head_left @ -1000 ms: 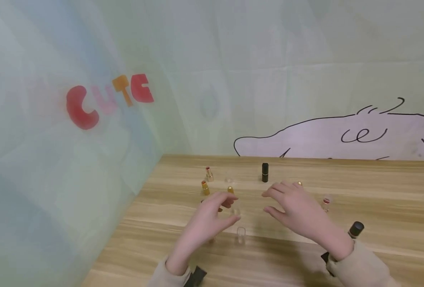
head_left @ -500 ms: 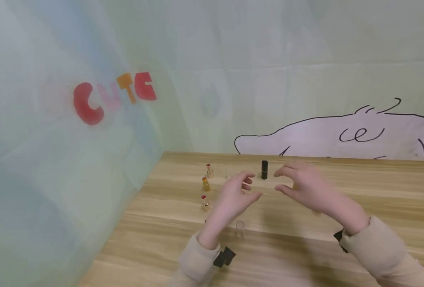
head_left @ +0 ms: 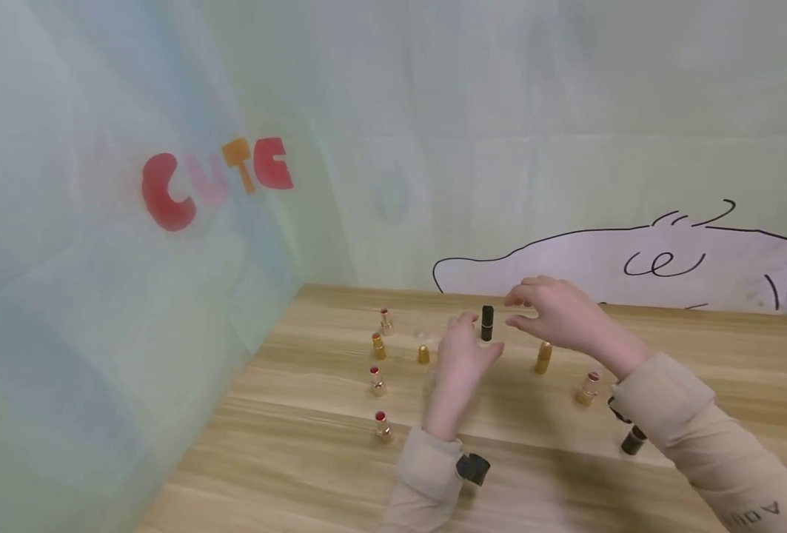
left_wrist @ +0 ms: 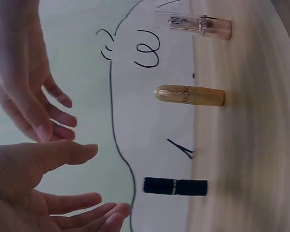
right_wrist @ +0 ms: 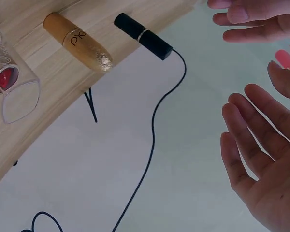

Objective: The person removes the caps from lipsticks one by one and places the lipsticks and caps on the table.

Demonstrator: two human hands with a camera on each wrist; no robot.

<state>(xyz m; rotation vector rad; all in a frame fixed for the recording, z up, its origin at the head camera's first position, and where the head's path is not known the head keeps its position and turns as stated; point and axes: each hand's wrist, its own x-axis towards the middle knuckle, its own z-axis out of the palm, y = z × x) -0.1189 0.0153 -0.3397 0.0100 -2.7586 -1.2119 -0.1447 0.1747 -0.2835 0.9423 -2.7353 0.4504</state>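
A black lipstick tube (head_left: 487,323) with a thin metallic band stands upright toward the back of the table, between my two hands. Just left of it is my left hand (head_left: 461,354), thumb spread from loosely bent fingers, holding nothing. My right hand (head_left: 556,311) hovers to its right, fingers relaxed and apart from the tube. In the left wrist view both hands are clear of the black lipstick tube (left_wrist: 175,186). A gold lipstick (head_left: 543,357) stands below my right hand, and a lipstick with a clear cap (head_left: 588,389) is nearer me.
Uncapped lipsticks stand in a column on the left, among them a gold one (head_left: 379,346) and a red-tipped one (head_left: 381,426). A gold cap (head_left: 423,354) stands beside them. Another dark tube (head_left: 634,440) is partly behind my right sleeve. A fabric wall (head_left: 366,222) borders the table.
Both hands have moved away from me, toward the back of the table. My left hand has also shifted right, closer to the black lipstick tube. Lipsticks they covered now show.
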